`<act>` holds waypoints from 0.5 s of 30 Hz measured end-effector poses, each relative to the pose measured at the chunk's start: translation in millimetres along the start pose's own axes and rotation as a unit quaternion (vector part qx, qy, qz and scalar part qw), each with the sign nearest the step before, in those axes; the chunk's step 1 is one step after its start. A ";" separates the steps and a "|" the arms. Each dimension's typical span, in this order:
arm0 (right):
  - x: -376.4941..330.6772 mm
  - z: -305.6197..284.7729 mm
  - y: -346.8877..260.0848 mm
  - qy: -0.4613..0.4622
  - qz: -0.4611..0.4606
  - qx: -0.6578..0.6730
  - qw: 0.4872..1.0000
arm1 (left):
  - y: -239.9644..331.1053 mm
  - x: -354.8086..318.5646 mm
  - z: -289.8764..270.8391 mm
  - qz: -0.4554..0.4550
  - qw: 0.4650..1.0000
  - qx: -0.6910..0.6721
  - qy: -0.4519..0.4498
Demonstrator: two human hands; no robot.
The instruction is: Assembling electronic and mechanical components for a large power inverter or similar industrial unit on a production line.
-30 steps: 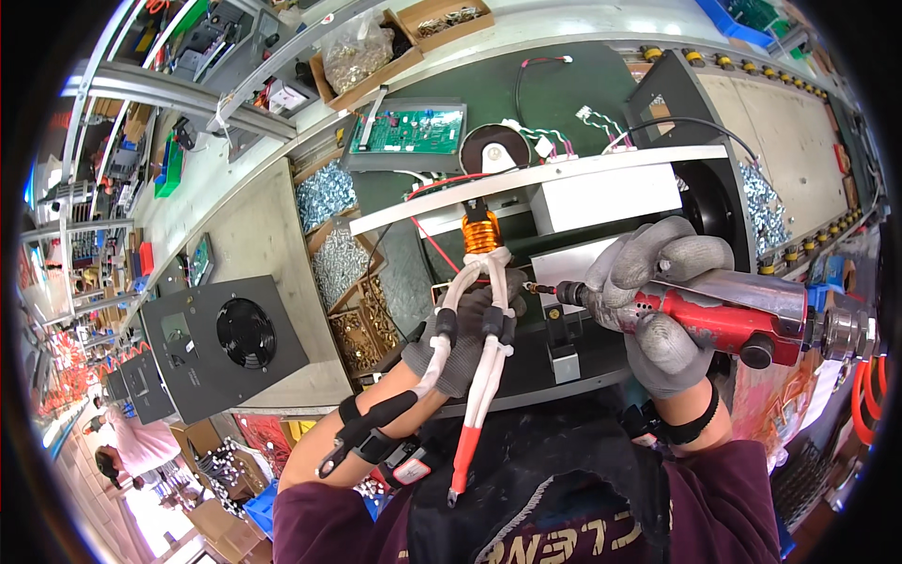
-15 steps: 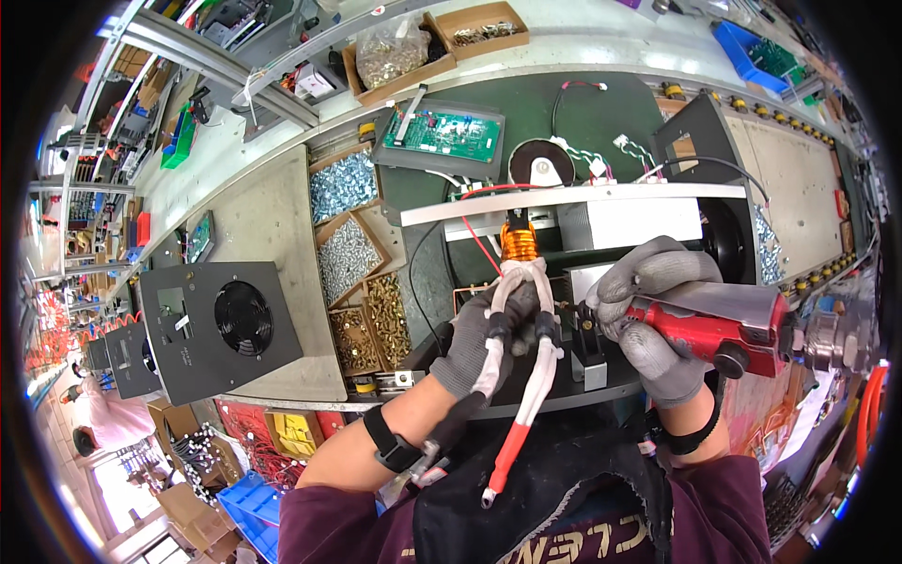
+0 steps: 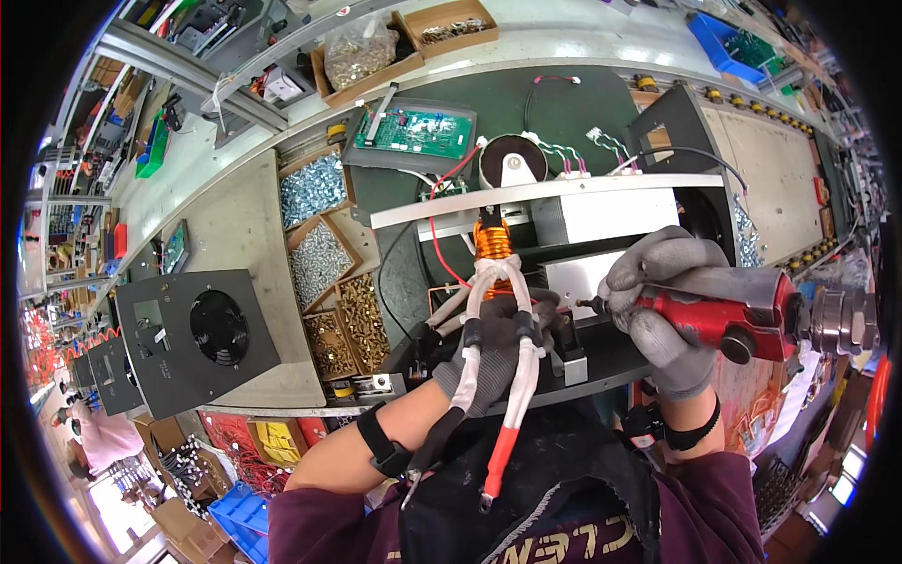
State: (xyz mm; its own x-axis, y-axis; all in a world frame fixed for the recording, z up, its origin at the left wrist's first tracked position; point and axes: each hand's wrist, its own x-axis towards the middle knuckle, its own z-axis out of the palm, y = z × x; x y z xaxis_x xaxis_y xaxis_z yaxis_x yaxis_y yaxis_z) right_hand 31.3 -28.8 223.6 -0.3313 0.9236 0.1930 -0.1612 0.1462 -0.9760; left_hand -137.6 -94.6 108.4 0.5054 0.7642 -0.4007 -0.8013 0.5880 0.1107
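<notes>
Both hands wear grey gloves. In my right hand (image 3: 662, 320) is a red pneumatic screwdriver (image 3: 723, 320), held sideways with its tip pointing left, close to a small metal bracket (image 3: 575, 368). My left hand (image 3: 493, 357) reaches into the open chassis under two white-sleeved cables (image 3: 522, 381). Its fingers are curled beside the bracket; what they hold is hidden. The cables run from an orange-wound copper coil (image 3: 492, 242) and hang over my left hand toward me, one ending in a red sleeve (image 3: 501, 459) with a metal lug.
Left of the chassis stand bins of silver screws (image 3: 324, 256) and brass fittings (image 3: 363, 315). A green circuit board (image 3: 427, 133) in a grey tray lies behind a metal crossbar (image 3: 554, 194). A dark fan panel (image 3: 197, 338) stands farther left. At the far right is a blue bin (image 3: 723, 47).
The view has shifted, so the bench appears farther left. My left hand has moved deeper under the cables, its fingers now nearer the bracket. My right hand still grips the screwdriver.
</notes>
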 end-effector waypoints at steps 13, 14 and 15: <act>-11.3 8.0 14.0 0.030 -0.037 -0.036 0.998 | -1.2 -3.7 -4.6 0.052 0.998 -0.017 0.002; -11.3 7.8 15.6 0.027 -0.036 -0.036 0.998 | -0.7 -2.3 -2.7 0.053 0.998 0.021 0.032; -10.7 7.8 17.4 0.010 -0.059 -0.058 0.997 | -0.6 -3.6 0.4 0.055 0.998 0.019 0.032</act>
State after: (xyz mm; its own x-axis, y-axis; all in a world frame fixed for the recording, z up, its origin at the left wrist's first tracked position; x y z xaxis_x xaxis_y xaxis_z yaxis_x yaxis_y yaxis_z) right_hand 24.8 -39.0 205.4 -0.2972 0.9046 0.3055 -0.0879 0.2927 -0.9522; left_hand -138.8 -97.6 110.2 0.3933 0.8062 -0.4419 -0.8374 0.5126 0.1900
